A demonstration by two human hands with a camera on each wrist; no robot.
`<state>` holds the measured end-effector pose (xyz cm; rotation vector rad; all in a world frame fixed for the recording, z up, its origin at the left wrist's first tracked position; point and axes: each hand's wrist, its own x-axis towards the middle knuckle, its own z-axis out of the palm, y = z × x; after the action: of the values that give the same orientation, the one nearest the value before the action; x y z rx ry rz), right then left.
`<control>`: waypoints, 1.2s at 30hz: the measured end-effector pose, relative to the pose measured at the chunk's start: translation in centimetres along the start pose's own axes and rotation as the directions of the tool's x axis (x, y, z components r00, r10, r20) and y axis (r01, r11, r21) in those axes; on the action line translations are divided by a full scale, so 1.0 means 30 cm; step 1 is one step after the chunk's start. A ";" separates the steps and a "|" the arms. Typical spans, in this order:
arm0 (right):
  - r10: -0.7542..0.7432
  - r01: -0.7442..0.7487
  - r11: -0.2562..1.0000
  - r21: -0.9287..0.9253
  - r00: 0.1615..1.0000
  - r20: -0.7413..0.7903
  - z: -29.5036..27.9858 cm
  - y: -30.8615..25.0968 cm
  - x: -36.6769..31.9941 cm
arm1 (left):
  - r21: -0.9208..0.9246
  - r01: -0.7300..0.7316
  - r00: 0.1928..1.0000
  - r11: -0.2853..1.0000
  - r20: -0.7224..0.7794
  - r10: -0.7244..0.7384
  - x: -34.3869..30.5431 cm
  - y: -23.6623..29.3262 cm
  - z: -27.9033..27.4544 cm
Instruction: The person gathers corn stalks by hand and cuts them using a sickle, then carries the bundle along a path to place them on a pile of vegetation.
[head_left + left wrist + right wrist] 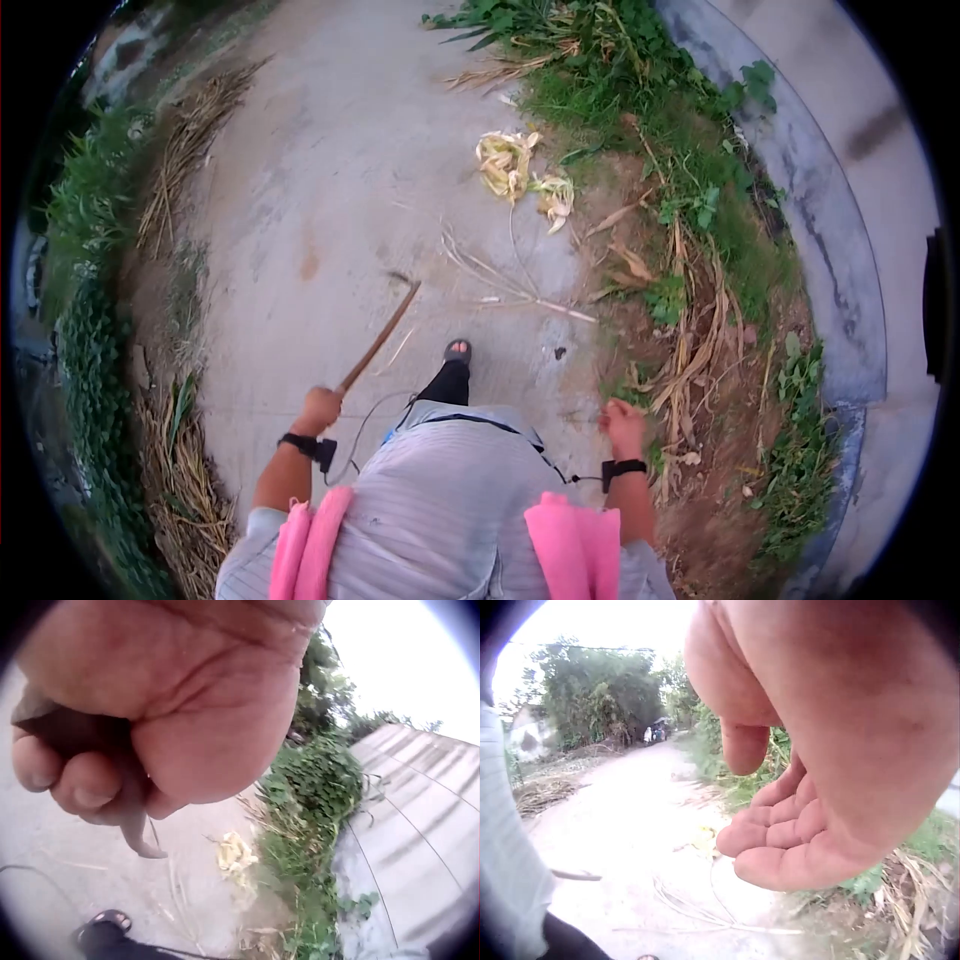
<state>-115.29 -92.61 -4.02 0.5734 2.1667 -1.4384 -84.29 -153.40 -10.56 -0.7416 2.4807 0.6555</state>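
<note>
My left hand [320,408] grips a long brown wooden stick [380,338], which slants up and to the right over the concrete path. In the left wrist view, the fingers of that hand [172,705] curl round the stick [133,814], its curved end poking out below. Nothing is in my right hand [624,425], held out at the right above the path's edge; in the right wrist view its fingers [780,844] are loosely bent. Ahead on the path [330,180] lie pale yellow husks [506,165] and a thin dry branched stalk [540,302].
Dry stalks [190,150] and green plants [95,190] line the left side. On the right are weeds [690,150], dry leaves [705,350] and a low concrete edge [830,220]. Far down the path, people [652,735] appear near trees [596,694].
</note>
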 end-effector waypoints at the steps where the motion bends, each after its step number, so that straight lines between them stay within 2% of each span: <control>1: -0.013 0.011 1.000 0.025 0.999 0.049 0.054 -0.099 0.012 | 0.091 -0.101 0.989 0.991 -0.094 0.110 0.136 0.025 -0.088; 2: -0.021 0.015 0.998 0.060 0.995 0.094 0.119 -0.202 0.018 | -0.026 -0.062 0.994 0.998 -0.092 0.059 0.240 0.121 -0.242; 3: -0.037 0.023 0.995 0.100 0.989 0.141 0.182 -0.313 0.037 | -0.276 0.074 0.992 0.958 -0.074 -0.098 0.310 0.297 -0.445; 4: -0.062 0.047 0.995 0.087 0.982 0.181 0.235 -0.416 0.060 | -0.376 0.099 0.989 0.921 -0.068 -0.134 0.380 0.456 -0.619; 5: -0.087 0.071 0.994 0.079 0.972 0.220 0.285 -0.517 0.089 | -0.432 0.084 0.989 0.898 -0.076 -0.129 0.451 0.610 -0.779; 8: -0.159 0.123 0.984 0.127 0.931 0.330 0.447 -0.849 0.237 | -0.489 -0.126 0.990 0.863 -0.112 0.081 0.684 0.999 -1.093; 9: -0.184 0.136 0.979 0.154 0.912 0.366 0.502 -0.959 0.300 | -0.481 -0.221 0.975 0.848 -0.142 0.173 0.761 1.119 -1.158; 11: -0.265 0.201 0.962 0.186 0.852 0.451 0.614 -1.158 0.450 | -0.432 -0.235 0.971 0.871 -0.056 0.234 0.932 1.340 -1.240; 13: -0.303 0.160 0.942 0.294 0.782 0.545 0.736 -1.318 0.642 | -0.403 -0.416 0.909 0.815 -0.155 0.387 1.072 1.537 -1.267; 14: -0.310 0.128 0.934 0.333 0.754 0.579 0.800 -1.399 0.744 | -0.426 -0.462 0.886 0.778 -0.177 0.430 1.184 1.597 -1.248; 15: -0.279 -0.004 0.905 0.425 0.749 0.601 0.840 -1.524 0.811 | -0.443 -0.505 0.861 0.741 -0.196 0.470 1.284 1.651 -1.230; 16: -0.237 -0.155 0.851 0.502 0.739 0.630 0.871 -1.628 0.855 | -0.505 -0.393 0.904 0.768 -0.061 0.423 1.276 1.775 -1.320; 18: -0.264 -0.192 0.794 0.577 0.745 0.613 0.922 -1.778 0.973 | -0.512 -0.640 0.747 0.572 -0.241 0.620 1.420 1.863 -1.297; 19: -0.282 -0.201 0.769 0.607 0.746 0.603 0.937 -1.857 1.043 | -0.587 -0.543 0.783 0.601 -0.096 0.614 1.497 1.887 -1.347; 21: -0.116 -0.376 0.690 0.619 0.786 0.607 0.931 -1.981 1.174 | -0.688 -0.314 0.783 0.655 0.202 0.588 1.584 1.978 -1.541; 23: 0.016 -0.501 0.561 0.659 0.803 0.596 0.925 -2.031 1.369 | -0.699 -0.349 0.802 0.625 0.122 0.584 1.799 1.917 -1.595; 24: 0.047 -0.486 0.553 0.677 0.829 0.557 0.907 -2.046 1.486 | -0.700 -0.368 0.810 0.612 0.082 0.581 1.918 1.872 -1.638; 25: 0.164 -0.464 0.566 0.681 0.873 0.459 0.880 -2.053 1.592 | -0.653 -0.295 0.889 0.698 0.080 0.450 2.013 1.838 -1.702; 26: 0.157 -0.504 0.574 0.645 0.841 0.517 0.821 -2.014 1.731 | -0.604 -0.208 0.947 0.769 0.071 0.312 2.111 1.799 -1.766; 27: 0.215 -0.498 0.570 0.653 0.858 0.467 0.793 -1.956 1.878 | -0.617 -0.150 0.973 0.773 0.046 0.226 2.227 1.754 -1.833; 28: 0.232 -0.492 0.599 0.632 0.862 0.451 0.747 -1.944 1.954 | -0.629 -0.093 0.990 0.772 0.024 0.139 2.334 1.695 -1.889; 29: 0.268 -0.518 0.628 0.581 0.844 0.464 0.709 -1.899 2.031 | -0.598 -0.170 0.980 0.783 -0.017 0.199 2.459 1.620 -1.944; 30: 0.356 -0.510 0.636 0.579 0.860 0.366 0.710 -1.892 2.074 | -0.608 -0.174 0.981 0.775 -0.037 0.191 2.581 1.590 -2.003; 31: 0.318 -0.432 0.756 0.492 0.899 0.300 0.705 -1.871 2.081 | -0.617 -0.179 0.981 0.767 -0.057 0.183 2.703 1.562 -2.063; 32: 0.363 -0.431 0.771 0.468 0.902 0.232 0.707 -1.879 2.096 | -0.664 -0.112 0.993 0.739 -0.052 0.104 2.821 1.570 -2.137; 33: 0.419 -0.409 0.751 0.518 0.902 0.103 0.728 -1.971 2.059 | -0.709 -0.031 0.999 0.705 -0.030 0.013 2.901 1.595 -2.199; 34: 0.447 -0.415 0.717 0.560 0.890 0.087 0.735 -1.988 2.074 | -0.699 -0.055 0.998 0.713 -0.036 0.042 2.976 1.629 -2.249; 36: 0.490 -0.404 0.637 0.657 0.870 0.060 0.745 -2.015 2.124 | -0.669 -0.128 0.991 0.733 -0.060 0.117 3.148 1.803 -2.404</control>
<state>-197.82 -130.01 -5.26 1.3792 1.3656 -1.8678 -208.18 -189.07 10.06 -0.8210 2.2912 1.6589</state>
